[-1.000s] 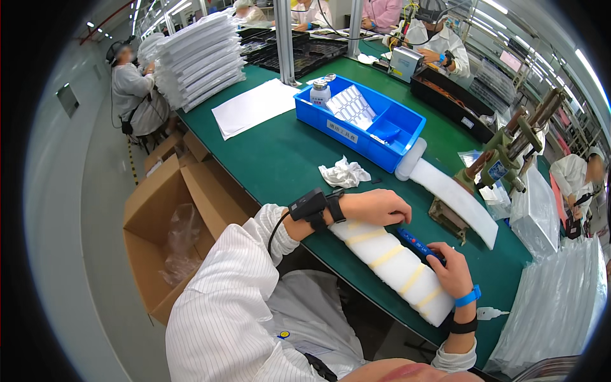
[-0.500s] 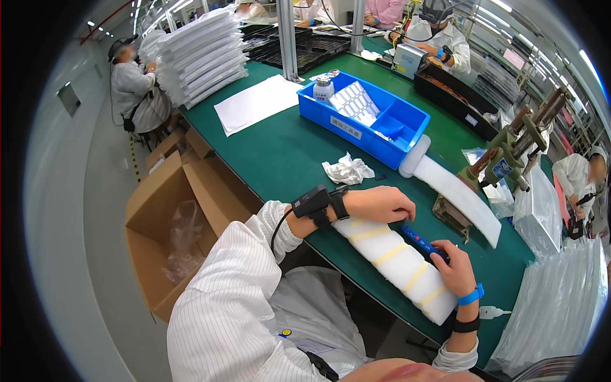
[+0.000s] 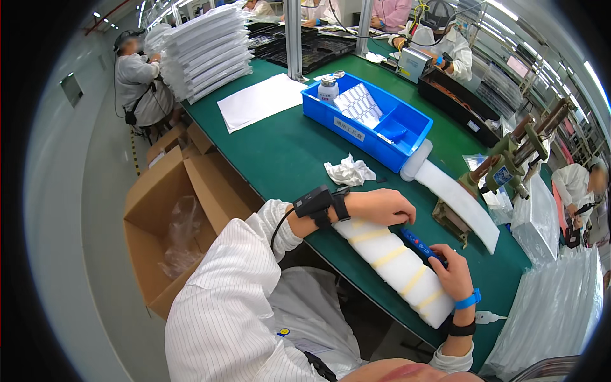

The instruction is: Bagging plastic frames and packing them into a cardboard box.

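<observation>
A long white foam-wrapped bundle bound with yellowish tape bands (image 3: 394,264) lies at the near edge of the green worktop (image 3: 280,159). The left hand (image 3: 380,206) is laid flat on its upper end, fingers curled down over the foam, not closed round it. The right hand (image 3: 453,272) is closed on a slim blue pen-shaped tool with a red mark (image 3: 421,244), whose body lies along the top of the bundle.

For the step to be done well, the bundle should be pinned steadily by the left hand so that it is not rolled off the edge, and the tool should be guided in line with the wrap, away from the holding fingers; light pressure is probably enough, since foam is easily torn.

A blue plastic bin (image 3: 356,130) stands further back; a small white jar (image 3: 327,90) and sheets of white labels (image 3: 358,105) are kept in it. An open brown cardboard box (image 3: 167,216) stands on the floor to the left, with clear plastic film (image 3: 182,226) inside. A crumpled white cloth (image 3: 348,172) lies between bin and bundle.
</observation>
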The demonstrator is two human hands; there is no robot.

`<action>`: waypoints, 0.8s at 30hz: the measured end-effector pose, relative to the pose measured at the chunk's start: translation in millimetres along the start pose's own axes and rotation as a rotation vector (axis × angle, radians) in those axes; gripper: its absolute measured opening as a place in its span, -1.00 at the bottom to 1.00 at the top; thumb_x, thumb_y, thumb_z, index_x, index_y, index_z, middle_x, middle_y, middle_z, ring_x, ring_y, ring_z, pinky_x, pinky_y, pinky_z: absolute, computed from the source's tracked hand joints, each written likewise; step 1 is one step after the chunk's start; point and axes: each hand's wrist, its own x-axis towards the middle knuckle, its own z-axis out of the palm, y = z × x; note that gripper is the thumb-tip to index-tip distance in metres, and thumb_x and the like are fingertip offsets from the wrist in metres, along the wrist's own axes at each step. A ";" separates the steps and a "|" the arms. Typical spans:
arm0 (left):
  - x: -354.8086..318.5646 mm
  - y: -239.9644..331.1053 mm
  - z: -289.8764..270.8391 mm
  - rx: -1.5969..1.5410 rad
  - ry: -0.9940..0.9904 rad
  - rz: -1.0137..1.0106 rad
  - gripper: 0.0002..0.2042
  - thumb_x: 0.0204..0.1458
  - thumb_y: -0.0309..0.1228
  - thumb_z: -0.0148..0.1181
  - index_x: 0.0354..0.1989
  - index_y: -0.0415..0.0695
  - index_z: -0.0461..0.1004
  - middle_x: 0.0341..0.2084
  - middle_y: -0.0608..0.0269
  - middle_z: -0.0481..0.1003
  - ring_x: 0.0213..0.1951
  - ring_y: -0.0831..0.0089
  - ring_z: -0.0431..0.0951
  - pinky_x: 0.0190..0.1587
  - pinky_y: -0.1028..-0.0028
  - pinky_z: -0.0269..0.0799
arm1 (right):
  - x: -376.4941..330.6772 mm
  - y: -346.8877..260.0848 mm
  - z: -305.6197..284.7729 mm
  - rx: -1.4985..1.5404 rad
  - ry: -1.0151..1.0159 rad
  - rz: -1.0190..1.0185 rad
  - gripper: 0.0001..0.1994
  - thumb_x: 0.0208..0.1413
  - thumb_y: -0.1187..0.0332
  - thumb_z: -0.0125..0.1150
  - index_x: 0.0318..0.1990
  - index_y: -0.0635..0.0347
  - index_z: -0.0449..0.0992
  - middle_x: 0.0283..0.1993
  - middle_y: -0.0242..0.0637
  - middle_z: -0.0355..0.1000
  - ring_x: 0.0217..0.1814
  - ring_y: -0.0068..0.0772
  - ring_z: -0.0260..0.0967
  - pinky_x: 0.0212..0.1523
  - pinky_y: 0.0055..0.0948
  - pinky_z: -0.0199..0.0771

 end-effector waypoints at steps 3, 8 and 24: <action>-1.9 -0.2 -0.8 0.018 -0.002 0.022 -0.82 0.02 -0.45 -0.02 -0.31 -0.16 0.54 -0.46 0.12 0.55 -0.38 0.17 0.54 -0.27 0.31 0.43 | -0.4 -3.1 2.1 0.011 0.011 0.003 -0.76 0.04 0.43 0.16 -0.12 0.28 0.46 -0.28 -0.04 0.50 -0.25 -0.13 0.48 -0.18 -0.36 0.44; -0.5 1.7 -1.0 -0.001 -0.004 -0.006 -0.82 0.02 -0.46 -0.03 -0.31 -0.16 0.54 -0.46 0.12 0.55 -0.38 0.17 0.54 -0.27 0.31 0.43 | -0.2 -2.6 -0.5 -0.006 0.004 -0.002 -0.76 0.03 0.43 0.17 -0.12 0.28 0.46 -0.28 -0.04 0.50 -0.25 -0.12 0.48 -0.18 -0.36 0.44; -1.9 0.7 -0.9 0.026 -0.014 0.008 -0.81 0.02 -0.46 -0.04 -0.31 -0.15 0.54 -0.43 0.14 0.55 -0.35 0.19 0.54 -0.26 0.31 0.43 | -1.1 -5.2 1.8 -0.017 0.020 -0.012 -0.76 0.03 0.44 0.17 -0.13 0.29 0.47 -0.29 -0.05 0.50 -0.26 -0.16 0.47 -0.18 -0.38 0.44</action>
